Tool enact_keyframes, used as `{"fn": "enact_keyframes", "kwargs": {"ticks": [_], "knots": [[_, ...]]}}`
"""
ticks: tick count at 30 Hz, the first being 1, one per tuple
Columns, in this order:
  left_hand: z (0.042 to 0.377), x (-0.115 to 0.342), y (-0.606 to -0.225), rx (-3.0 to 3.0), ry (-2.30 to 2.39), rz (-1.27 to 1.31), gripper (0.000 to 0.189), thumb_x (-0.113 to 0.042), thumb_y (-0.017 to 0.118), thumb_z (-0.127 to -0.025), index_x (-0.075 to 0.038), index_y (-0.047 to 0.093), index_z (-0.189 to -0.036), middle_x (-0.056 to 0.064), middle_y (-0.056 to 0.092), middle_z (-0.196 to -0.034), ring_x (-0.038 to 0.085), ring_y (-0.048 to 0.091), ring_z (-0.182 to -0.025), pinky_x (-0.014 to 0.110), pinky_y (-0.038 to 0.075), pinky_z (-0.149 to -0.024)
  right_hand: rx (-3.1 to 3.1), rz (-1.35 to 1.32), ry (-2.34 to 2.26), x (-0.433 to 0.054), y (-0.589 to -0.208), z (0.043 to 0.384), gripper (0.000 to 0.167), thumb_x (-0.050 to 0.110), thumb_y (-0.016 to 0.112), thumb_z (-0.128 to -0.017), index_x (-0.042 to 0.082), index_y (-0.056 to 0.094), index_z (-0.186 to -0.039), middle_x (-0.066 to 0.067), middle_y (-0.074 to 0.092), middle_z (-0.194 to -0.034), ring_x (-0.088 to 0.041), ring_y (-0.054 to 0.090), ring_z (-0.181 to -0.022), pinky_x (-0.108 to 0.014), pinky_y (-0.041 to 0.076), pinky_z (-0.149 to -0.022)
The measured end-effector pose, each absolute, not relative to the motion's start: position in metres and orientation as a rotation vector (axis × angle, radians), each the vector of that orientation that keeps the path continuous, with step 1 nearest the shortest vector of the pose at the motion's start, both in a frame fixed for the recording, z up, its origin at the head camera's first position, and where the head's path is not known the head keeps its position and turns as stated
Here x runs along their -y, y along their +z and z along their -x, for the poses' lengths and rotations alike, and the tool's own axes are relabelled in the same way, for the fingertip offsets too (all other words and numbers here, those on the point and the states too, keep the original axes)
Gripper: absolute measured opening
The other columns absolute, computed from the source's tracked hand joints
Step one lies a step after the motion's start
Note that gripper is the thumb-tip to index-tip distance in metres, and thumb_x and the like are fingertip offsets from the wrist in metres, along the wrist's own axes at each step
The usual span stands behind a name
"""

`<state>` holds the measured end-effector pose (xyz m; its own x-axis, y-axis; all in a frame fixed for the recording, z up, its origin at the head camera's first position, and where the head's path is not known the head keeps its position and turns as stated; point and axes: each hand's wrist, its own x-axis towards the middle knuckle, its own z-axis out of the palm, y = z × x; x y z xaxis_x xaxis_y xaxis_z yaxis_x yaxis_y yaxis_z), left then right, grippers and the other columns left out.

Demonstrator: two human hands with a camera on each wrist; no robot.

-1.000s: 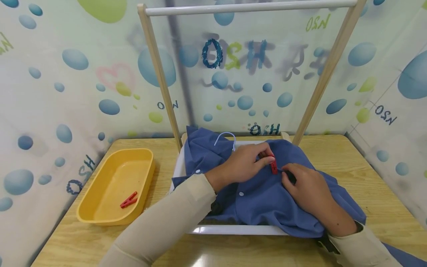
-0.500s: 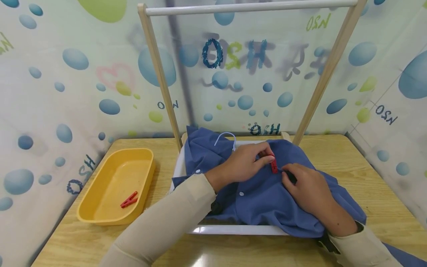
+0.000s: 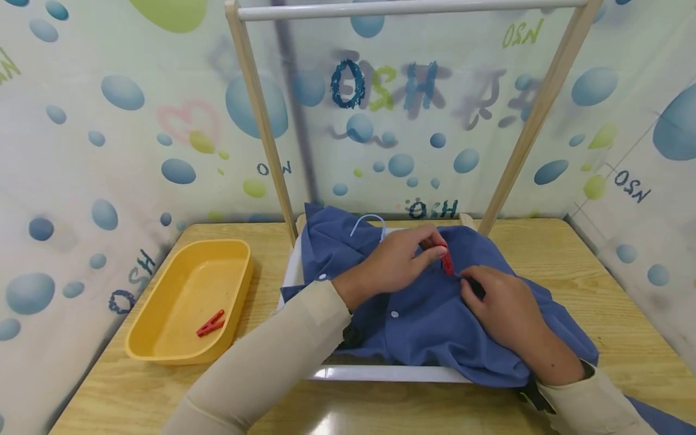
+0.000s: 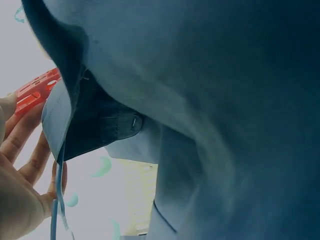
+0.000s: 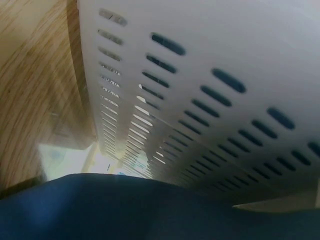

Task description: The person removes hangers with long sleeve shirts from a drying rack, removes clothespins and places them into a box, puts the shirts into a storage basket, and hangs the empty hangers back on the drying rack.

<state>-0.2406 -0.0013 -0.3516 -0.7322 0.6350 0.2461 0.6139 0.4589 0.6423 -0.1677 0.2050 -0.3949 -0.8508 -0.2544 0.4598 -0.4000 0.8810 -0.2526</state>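
Observation:
A blue button-up shirt [image 3: 435,320] lies bunched over a white slotted basket [image 5: 165,100]. The curved hook of a pale blue hanger [image 3: 368,217] sticks out at its top. Between thumb and fingers, my left hand [image 3: 399,260] grips a red clothespin [image 3: 447,262], whose tip meets the shirt. The left wrist view shows that clothespin [image 4: 37,90] at a flap of the cloth [image 4: 57,112]. Just to the right, my right hand [image 3: 502,308] pinches a bit of the shirt close to the clothespin's tip. Only cloth and basket show in the right wrist view.
A yellow tray [image 3: 136,314] on the left of the wooden table [image 3: 641,302] holds another red clothespin [image 3: 210,324]. Behind the basket rises a wooden rack with a white crossbar [image 3: 413,8]. A patterned curtain [image 3: 402,121] backs the table.
The left hand has tilted the clothespin and raised it slightly, its tip now nearer the right fingers. The right hand keeps its pinch on the shirt. The head view has shifted a little.

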Motion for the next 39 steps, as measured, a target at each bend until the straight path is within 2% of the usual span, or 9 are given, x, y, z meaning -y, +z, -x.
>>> {"fn": "enact_keyframes", "kwargs": {"ticks": [6,15,18,21,23,26,27,31,39], "knots": [[0.24,0.001,-0.349,-2.634,1.225,-1.084,0.025,-0.037,0.053,-0.102,-0.02,0.06,-0.119,-0.009,0.067,-0.108,0.002,0.061,-0.099,0.017,0.051,-0.08,2.62,-0.485,0.486,-0.205,-0.394,0.167,0.012,0.011,0.069,-0.089,0.004,0.072,-0.098,-0.012,0.073,-0.09,-0.021,0.065,-0.067,-0.044,0.053,-0.062],[0.238,0.0,-0.343,-2.769,1.235,-1.026,0.034,-0.041,0.061,-0.098,-0.019,0.062,-0.124,-0.006,0.071,-0.112,0.005,0.063,-0.096,0.021,0.051,-0.072,2.616,-0.486,0.495,-0.206,-0.392,0.168,0.012,0.011,0.07,-0.089,0.003,0.072,-0.098,-0.012,0.073,-0.089,-0.021,0.065,-0.067,-0.043,0.054,-0.063],[0.238,0.001,-0.342,-2.976,1.051,-1.073,0.037,-0.045,0.066,-0.094,-0.02,0.064,-0.121,-0.005,0.073,-0.109,0.007,0.067,-0.094,0.025,0.053,-0.077,2.621,-0.482,0.496,-0.207,-0.393,0.167,0.013,0.011,0.069,-0.09,0.003,0.072,-0.099,-0.012,0.073,-0.091,-0.022,0.066,-0.069,-0.044,0.054,-0.063],[0.237,0.002,-0.339,-3.18,0.861,-1.138,0.037,-0.047,0.07,-0.091,-0.02,0.066,-0.117,-0.004,0.074,-0.106,0.009,0.069,-0.094,0.031,0.053,-0.09,2.636,-0.473,0.497,-0.207,-0.394,0.168,0.013,0.012,0.069,-0.09,0.004,0.072,-0.1,-0.013,0.074,-0.092,-0.023,0.067,-0.07,-0.045,0.054,-0.064],[0.236,0.004,-0.335,-3.256,0.789,-1.175,0.038,-0.048,0.071,-0.09,-0.019,0.066,-0.115,-0.003,0.075,-0.104,0.01,0.068,-0.092,0.034,0.052,-0.091,2.642,-0.471,0.493,-0.207,-0.395,0.168,0.013,0.012,0.069,-0.09,0.004,0.072,-0.1,-0.013,0.074,-0.093,-0.024,0.068,-0.072,-0.045,0.054,-0.065],[0.232,0.01,-0.325,-3.309,0.707,-1.258,0.037,-0.047,0.072,-0.089,-0.018,0.066,-0.112,-0.003,0.075,-0.099,0.011,0.067,-0.086,0.034,0.052,-0.087,2.64,-0.474,0.493,-0.207,-0.395,0.168,0.013,0.012,0.07,-0.089,0.005,0.072,-0.1,-0.012,0.074,-0.093,-0.025,0.069,-0.074,-0.046,0.055,-0.065],[0.231,0.013,-0.321,-3.316,0.667,-1.292,0.036,-0.046,0.072,-0.089,-0.017,0.066,-0.11,-0.003,0.075,-0.097,0.011,0.067,-0.081,0.033,0.052,-0.081,2.64,-0.474,0.494,-0.207,-0.395,0.167,0.013,0.012,0.07,-0.089,0.005,0.072,-0.1,-0.012,0.074,-0.093,-0.025,0.069,-0.074,-0.046,0.055,-0.066],[0.224,0.026,-0.305,-3.35,0.488,-1.406,0.033,-0.044,0.073,-0.089,-0.017,0.067,-0.107,-0.005,0.074,-0.089,0.011,0.063,-0.068,0.03,0.05,-0.07,2.648,-0.47,0.51,-0.206,-0.394,0.167,0.013,0.012,0.068,-0.09,0.004,0.072,-0.1,-0.013,0.074,-0.094,-0.027,0.069,-0.076,-0.048,0.055,-0.067],[0.215,0.054,-0.289,-3.419,0.264,-1.346,0.031,-0.039,0.07,-0.089,-0.016,0.067,-0.11,-0.004,0.073,-0.083,0.011,0.061,-0.064,0.034,0.05,-0.066,2.635,-0.488,0.527,-0.207,-0.393,0.165,0.014,0.012,0.066,-0.092,0.004,0.072,-0.102,-0.015,0.074,-0.098,-0.031,0.071,-0.081,-0.05,0.055,-0.07]]}}
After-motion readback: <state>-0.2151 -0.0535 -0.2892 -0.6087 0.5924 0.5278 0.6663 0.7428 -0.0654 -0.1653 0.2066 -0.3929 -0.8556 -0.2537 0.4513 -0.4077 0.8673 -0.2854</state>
